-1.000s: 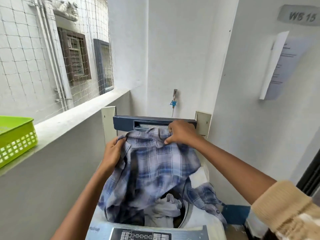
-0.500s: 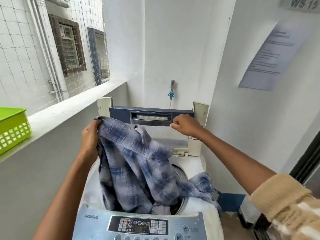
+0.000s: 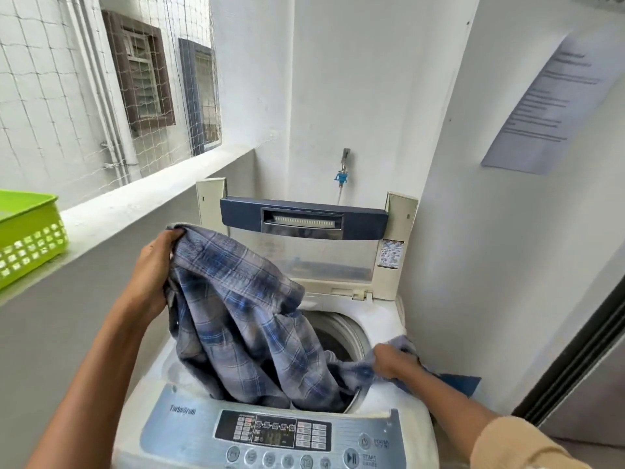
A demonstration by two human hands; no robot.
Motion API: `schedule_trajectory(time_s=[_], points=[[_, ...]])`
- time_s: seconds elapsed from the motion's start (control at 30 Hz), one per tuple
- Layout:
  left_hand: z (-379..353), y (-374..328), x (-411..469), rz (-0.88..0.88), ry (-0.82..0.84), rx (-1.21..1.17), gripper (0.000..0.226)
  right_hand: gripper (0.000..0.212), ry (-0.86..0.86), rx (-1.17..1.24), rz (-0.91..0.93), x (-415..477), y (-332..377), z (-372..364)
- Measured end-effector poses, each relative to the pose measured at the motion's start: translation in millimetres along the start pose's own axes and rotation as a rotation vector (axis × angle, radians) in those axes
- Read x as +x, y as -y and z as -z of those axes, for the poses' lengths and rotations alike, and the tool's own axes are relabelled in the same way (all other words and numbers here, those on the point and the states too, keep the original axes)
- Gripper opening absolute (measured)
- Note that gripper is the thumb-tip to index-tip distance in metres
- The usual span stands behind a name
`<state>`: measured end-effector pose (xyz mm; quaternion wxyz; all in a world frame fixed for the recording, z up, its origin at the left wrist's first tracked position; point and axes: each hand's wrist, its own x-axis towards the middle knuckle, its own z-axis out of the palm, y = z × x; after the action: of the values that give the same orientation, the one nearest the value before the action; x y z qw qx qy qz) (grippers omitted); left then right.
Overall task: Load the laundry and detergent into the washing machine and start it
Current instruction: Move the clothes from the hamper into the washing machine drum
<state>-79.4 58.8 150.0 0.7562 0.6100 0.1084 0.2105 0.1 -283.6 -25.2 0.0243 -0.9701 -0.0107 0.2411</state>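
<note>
a single wide-angle camera, worn on the person's head, gives the only view. it faces forward and down from right at the front of the top-loading washing machine (image 3: 382,319), so near that the control panel (image 3: 274,431) runs along the bottom edge. both forearms enter from the lower corners. the left hand (image 3: 152,265) and right hand (image 3: 392,362), gripping the plaid shirt (image 3: 243,316), sit around mid-frame, with the raised lid (image 3: 304,218) just above. the wide lens also takes in the ledge (image 3: 152,194) at left and a paper notice (image 3: 554,103) at upper right.
</note>
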Motion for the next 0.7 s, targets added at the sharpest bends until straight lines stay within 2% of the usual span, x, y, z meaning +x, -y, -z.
schedule_trajectory(time_s=[0.07,0.17,0.2,0.27,0.33,0.37,0.43,0.47,0.53,0.57,0.63,0.7], points=[[1,0,0,0.0,0.014,0.009,0.027,0.008,-0.072,0.309,0.046,-3,18,19],[-2,-1,2,0.01,0.048,-0.002,0.027,0.025,-0.093,0.99,0.148,-14,55,61],[-4,-2,3,0.013,0.059,-0.01,0.027,0.024,-0.108,1.079,0.214,-20,68,75],[-8,-3,3,0.005,0.073,-0.027,0.027,0.017,-0.192,0.897,0.334,-27,91,102],[-12,-2,4,0.002,0.081,-0.024,0.026,0.054,-0.288,0.583,0.443,-33,105,120],[-13,-1,4,0.006,0.096,-0.016,0.026,0.068,-0.259,0.557,0.529,-39,111,126],[-17,0,2,-0.006,0.158,0.027,0.026,0.084,-0.044,0.669,0.725,-51,122,130],[-18,2,3,-0.015,0.188,0.061,0.027,0.087,0.083,0.649,0.776,-55,127,129],[-22,4,4,-0.03,0.212,0.118,0.026,0.082,0.242,0.47,0.804,-49,130,120],[-23,4,5,-0.03,0.207,0.147,0.025,0.074,0.272,0.373,0.76,-45,128,115],[-24,6,8,-0.043,0.236,0.207,0.021,0.053,0.26,0.142,0.63,-35,119,106],[-21,7,9,-0.093,0.336,0.259,0.009,0.03,0.211,-0.036,0.505,-27,101,109]])
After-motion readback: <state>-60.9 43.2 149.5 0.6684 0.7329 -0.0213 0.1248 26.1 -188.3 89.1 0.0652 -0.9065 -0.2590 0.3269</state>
